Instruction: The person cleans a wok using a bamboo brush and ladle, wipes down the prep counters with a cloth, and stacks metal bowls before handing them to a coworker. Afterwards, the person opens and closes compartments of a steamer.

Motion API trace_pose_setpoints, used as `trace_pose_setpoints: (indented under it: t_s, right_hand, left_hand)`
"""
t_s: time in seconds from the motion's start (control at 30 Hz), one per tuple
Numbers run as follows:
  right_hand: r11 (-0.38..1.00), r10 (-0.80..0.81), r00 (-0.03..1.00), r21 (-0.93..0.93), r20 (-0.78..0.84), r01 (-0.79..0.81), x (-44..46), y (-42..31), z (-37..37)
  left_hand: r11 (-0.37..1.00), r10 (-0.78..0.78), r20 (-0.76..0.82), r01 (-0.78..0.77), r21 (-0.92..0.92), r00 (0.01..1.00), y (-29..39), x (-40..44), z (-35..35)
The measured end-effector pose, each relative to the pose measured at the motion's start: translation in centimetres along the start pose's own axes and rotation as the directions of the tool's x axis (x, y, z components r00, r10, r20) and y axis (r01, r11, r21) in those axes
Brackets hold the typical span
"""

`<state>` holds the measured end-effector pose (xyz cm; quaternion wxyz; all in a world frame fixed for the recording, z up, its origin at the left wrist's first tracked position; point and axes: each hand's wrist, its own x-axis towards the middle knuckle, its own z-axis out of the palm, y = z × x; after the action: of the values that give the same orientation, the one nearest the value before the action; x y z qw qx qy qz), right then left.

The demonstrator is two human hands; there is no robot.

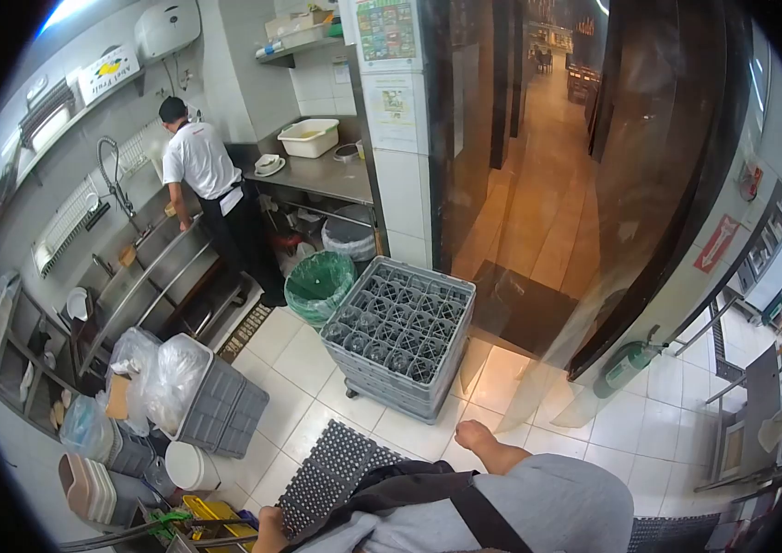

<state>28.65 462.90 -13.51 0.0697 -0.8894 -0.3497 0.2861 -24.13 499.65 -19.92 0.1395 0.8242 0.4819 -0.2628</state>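
My right hand (476,433) hangs in front of me with its fingers curled in, and nothing shows in it. It is nearest to a stack of grey dishwasher glass racks (400,387), apart from it. The top rack has a grid of dark compartments, with clear glasses (375,350) in many of them. My left hand (270,518) is low at the bottom edge, above the black rubber mat (331,470) and beside a yellow plastic object (216,516). Its fingers are too hidden to read.
A co-worker (202,161) stands at the steel sink (147,267), facing away. A green-lined bin (319,281) stands against the racks. Grey crates with plastic bags (175,373) and a white bucket (192,465) stand left. Right are a doorway with a dark mat (520,304) and a green extinguisher (628,367).
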Motion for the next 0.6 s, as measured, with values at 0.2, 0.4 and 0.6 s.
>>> trace_pose_setpoints:
  t_s: [0.2,0.4,0.6]
  right_hand:
    - [1.000,-0.014,0.991,-0.004,0.130,0.014,-1.1,2.1,-0.3]
    - [0.999,-0.039,0.989,-0.002,0.142,0.039,0.3,7.5,1.3]
    - [0.985,0.153,0.984,0.069,0.087,-0.159,-1.1,11.6,-1.5]
  left_hand:
    - [0.994,0.092,0.137,-0.083,-0.073,0.986,6.5,-1.8,2.3]
    - [0.887,0.221,0.152,-0.134,-0.443,0.963,18.7,-5.0,6.0]
    - [0.899,0.293,0.138,-0.223,-0.378,0.946,20.8,-5.8,4.9]
